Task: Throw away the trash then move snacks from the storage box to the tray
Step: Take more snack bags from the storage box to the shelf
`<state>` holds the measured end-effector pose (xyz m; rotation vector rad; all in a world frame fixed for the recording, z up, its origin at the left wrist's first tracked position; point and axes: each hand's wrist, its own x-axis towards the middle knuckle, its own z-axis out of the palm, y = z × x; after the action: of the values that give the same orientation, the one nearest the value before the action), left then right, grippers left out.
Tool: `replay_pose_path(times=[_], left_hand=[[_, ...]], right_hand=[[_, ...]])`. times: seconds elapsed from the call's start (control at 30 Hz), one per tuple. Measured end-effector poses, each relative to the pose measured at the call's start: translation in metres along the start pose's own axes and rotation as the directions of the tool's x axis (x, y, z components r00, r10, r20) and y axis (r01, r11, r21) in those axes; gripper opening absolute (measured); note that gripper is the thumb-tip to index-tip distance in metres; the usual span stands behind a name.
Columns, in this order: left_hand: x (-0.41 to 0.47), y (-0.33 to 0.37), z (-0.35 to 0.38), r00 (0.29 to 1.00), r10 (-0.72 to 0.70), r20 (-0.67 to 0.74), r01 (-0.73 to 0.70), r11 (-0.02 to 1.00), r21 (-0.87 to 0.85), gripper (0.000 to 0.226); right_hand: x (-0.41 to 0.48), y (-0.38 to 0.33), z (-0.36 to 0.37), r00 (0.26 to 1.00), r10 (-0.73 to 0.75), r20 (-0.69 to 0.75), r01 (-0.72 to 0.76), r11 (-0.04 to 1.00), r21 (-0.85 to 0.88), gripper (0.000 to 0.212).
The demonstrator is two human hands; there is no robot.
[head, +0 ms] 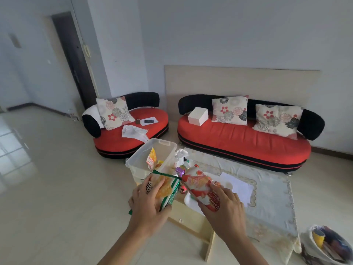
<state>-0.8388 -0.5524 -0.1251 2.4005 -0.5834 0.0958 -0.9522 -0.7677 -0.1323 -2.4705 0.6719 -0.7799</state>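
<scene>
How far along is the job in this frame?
Done, apparently: the bin at lower right holds rubbish. In hand: the left hand grips a green-edged snack pack, the right hand a red wafer pack, both near the white tray. Left: setting them down, plus an orange packet in the storage box.

Green pack (169, 188), red pack (196, 183) near clear box (141, 155)

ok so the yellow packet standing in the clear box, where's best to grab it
Pinch the yellow packet by its top edge, coming straight down through the open top of the box. It stands upright with its top near the rim, and the walls block any approach from the side.
</scene>
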Motion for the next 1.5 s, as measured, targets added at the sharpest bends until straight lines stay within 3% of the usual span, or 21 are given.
replay_pose_path(times=[0.37, 0.93, 1.17, 1.5], left_hand=[[0.121, -0.107, -0.009, 0.997, -0.078, 0.0, 0.078, 0.997, -0.01, 0.081], [0.33, -0.236, -0.042, 0.986, 0.073, 0.149, -0.067, 0.997, -0.047, 0.08], [0.391, -0.261, -0.009, 0.973, 0.061, 0.221, -0.056, 0.998, -0.028, 0.081], [0.468, -0.296, 0.059, 0.964, -0.034, 0.265, 0.023, 0.999, 0.046, 0.078]], right_hand=[[0.089, -0.048, 0.116, 0.998, -0.002, 0.067, 0.006, 0.999, -0.051, 0.073], [0.182, -0.18, 0.255, 0.955, 0.296, 0.011, -0.293, 0.951, -0.104, 0.068], [0.226, -0.178, 0.315, 0.937, 0.347, 0.03, -0.341, 0.932, -0.124, 0.068], [0.285, -0.153, 0.421, 0.837, 0.524, 0.155, -0.505, 0.85, -0.149, 0.07]])
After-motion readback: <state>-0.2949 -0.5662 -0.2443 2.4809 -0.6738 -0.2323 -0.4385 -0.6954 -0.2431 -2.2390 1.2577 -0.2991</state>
